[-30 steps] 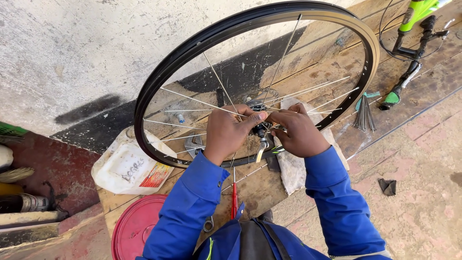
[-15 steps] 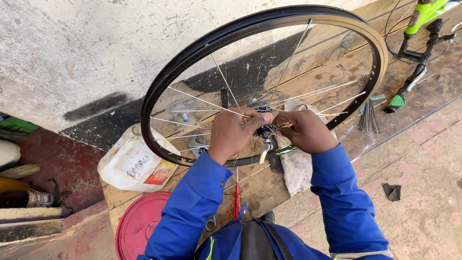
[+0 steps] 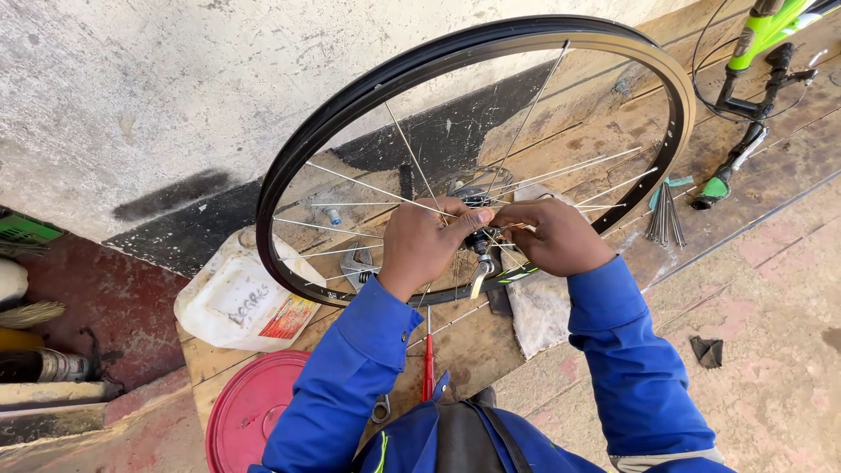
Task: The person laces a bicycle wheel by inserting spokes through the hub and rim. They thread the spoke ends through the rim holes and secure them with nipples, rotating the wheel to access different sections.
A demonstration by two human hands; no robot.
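Both hands (image 3: 491,238) meet at the wheel (image 3: 368,96) hub, gripping spokes.

Wheel (image 3: 473,158) tilted slightly rightward; both hands closer together at hub (image 3: 476,235).

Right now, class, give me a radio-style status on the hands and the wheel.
Left hand and right hand both pinching spokes at the hub. Bicycle wheel upright on the wooden bench. Loose spokes lie clear, off right.

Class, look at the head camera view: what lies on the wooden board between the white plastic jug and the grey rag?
In the head view, between the white plastic jug and the grey rag lie the wheel's black rim, a metal spanner and the left forearm's blue sleeve.
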